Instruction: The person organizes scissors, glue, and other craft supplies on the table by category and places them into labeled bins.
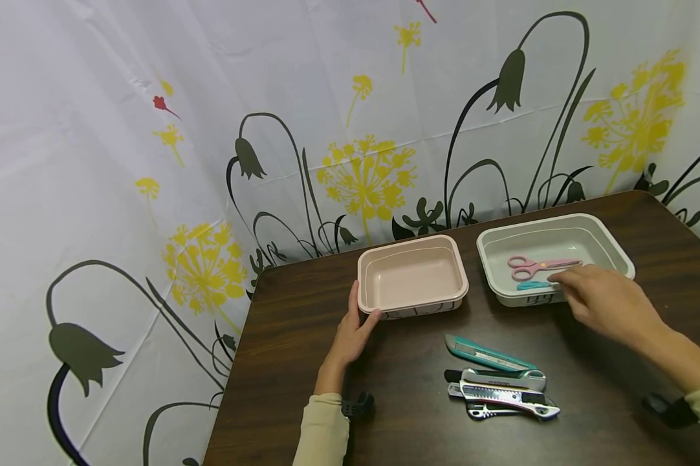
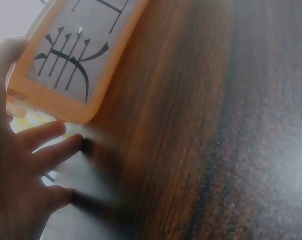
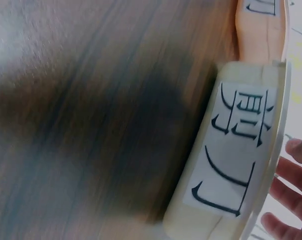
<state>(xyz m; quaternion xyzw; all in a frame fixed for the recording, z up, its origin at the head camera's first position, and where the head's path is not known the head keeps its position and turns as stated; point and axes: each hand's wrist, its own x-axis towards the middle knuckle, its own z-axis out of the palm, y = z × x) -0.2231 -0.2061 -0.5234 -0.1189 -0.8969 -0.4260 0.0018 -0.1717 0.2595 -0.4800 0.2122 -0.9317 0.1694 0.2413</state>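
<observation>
My left hand [image 1: 350, 333] touches the front left corner of a pale pink tray [image 1: 411, 307]. Its fingers look fairly straight and spread in the left wrist view. At the right, my right hand [image 1: 609, 301] reaches over the front rim of a whitish tray [image 1: 501, 296]. Its fingertips appear to pinch a small pair of scissors with a light blue handle [image 1: 533, 285]; the far part is hidden under the fingers. Pink scissors [image 1: 539, 266] lie behind it in the same tray. The right wrist view shows the fingers [image 3: 290, 195] beyond the rim, with their grasp out of sight.
A teal utility knife [image 1: 486, 353] lies on the dark wooden table [image 1: 292, 330], with several silver and black utility knives [image 1: 501, 393] piled in front of it. Both trays bear front labels with large black characters. A flower-printed curtain [image 1: 303, 71] hangs behind the table.
</observation>
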